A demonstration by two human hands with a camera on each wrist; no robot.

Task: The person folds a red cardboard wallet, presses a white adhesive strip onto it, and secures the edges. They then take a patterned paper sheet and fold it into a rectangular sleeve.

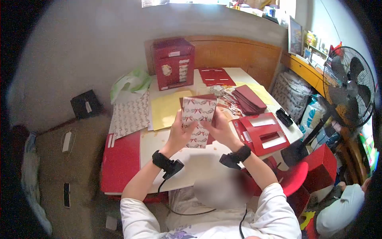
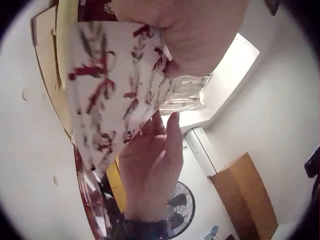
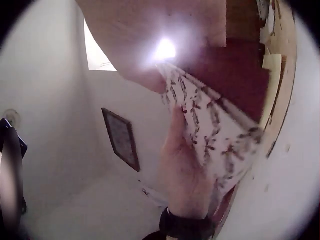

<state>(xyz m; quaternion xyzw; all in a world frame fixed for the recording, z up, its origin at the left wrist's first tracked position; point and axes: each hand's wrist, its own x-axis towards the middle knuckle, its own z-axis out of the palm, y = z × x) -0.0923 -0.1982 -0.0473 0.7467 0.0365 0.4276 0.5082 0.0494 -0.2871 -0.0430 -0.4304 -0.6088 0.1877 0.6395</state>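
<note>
Both hands hold a white patterned paper piece (image 1: 199, 109) upright over the table, printed with red bows and green sprigs. The left hand (image 1: 181, 131) grips its left side, thumb across the printed face. From the right side the right hand (image 1: 222, 128) holds it the same way; most fingers of both are hidden behind. A dark red card (image 1: 211, 96) shows behind its top and right edges. In the left wrist view the printed face (image 2: 107, 85) slants between the two hands. The right wrist view shows the dark red card (image 3: 230, 80) beside the print.
Yellow sheets (image 1: 169, 107) and a patterned sheet (image 1: 130, 115) lie left. At right are stacked dark red folders (image 1: 250, 99) and a red cut-out box piece (image 1: 262, 133). A tall red box (image 1: 174, 65) stands at the back; a fan (image 1: 350, 85) stands right of the table (image 1: 175, 181).
</note>
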